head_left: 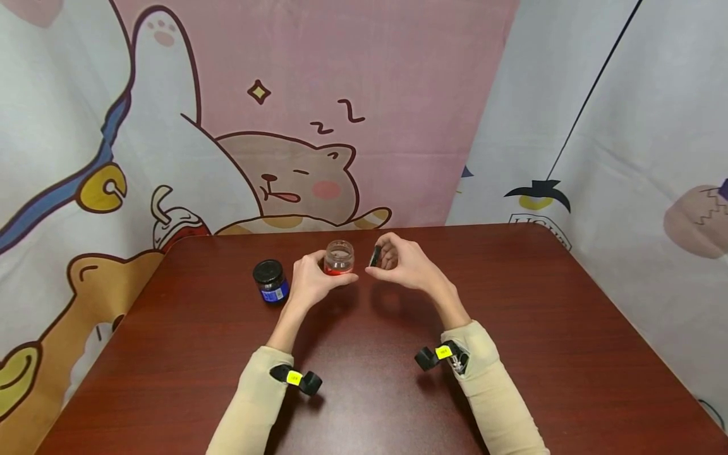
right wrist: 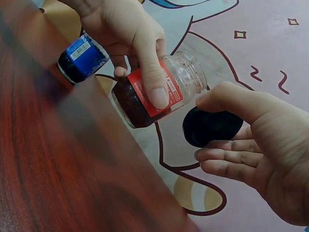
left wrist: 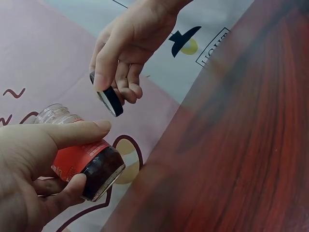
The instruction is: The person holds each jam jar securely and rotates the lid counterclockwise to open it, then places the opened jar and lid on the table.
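My left hand (head_left: 311, 282) grips a small glass jar (head_left: 339, 255) with a red label, its mouth uncovered. Dark contents fill the lower part of this jar (right wrist: 136, 99), and the glass near the rim is see-through. To the right of it, my right hand (head_left: 411, 262) pinches a round black lid (head_left: 375, 256) between thumb and fingers. The left wrist view shows the lid (left wrist: 110, 100) held on edge, apart from the jar. In the right wrist view the lid's black face (right wrist: 212, 126) shows below the jar's mouth.
A second jar (head_left: 270, 281) with a black lid and blue label stands on the brown wooden table (head_left: 364, 392), left of my left hand. Behind the table's far edge hangs a cartoon-printed cloth (head_left: 398, 114).
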`<action>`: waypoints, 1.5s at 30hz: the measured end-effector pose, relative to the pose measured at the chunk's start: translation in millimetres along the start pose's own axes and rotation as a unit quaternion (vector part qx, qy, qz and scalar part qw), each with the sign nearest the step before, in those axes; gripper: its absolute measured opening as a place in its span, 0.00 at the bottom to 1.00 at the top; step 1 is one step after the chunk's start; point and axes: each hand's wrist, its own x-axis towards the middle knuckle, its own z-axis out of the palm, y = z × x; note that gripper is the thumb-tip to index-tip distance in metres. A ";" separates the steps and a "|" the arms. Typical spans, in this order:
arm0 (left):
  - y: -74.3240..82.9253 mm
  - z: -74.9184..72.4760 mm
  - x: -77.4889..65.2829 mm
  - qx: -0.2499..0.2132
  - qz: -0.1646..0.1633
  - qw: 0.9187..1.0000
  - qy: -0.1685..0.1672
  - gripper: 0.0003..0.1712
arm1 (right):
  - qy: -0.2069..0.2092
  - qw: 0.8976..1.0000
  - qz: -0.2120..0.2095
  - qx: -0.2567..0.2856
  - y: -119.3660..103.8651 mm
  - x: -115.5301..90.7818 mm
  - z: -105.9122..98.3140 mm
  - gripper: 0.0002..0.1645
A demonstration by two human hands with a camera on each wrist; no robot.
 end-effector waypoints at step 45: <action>-36.5 5.9 4.6 -0.017 -0.063 0.997 -0.049 0.38 | -0.041 0.997 0.037 -0.053 40.9 1.4 49.0 0.29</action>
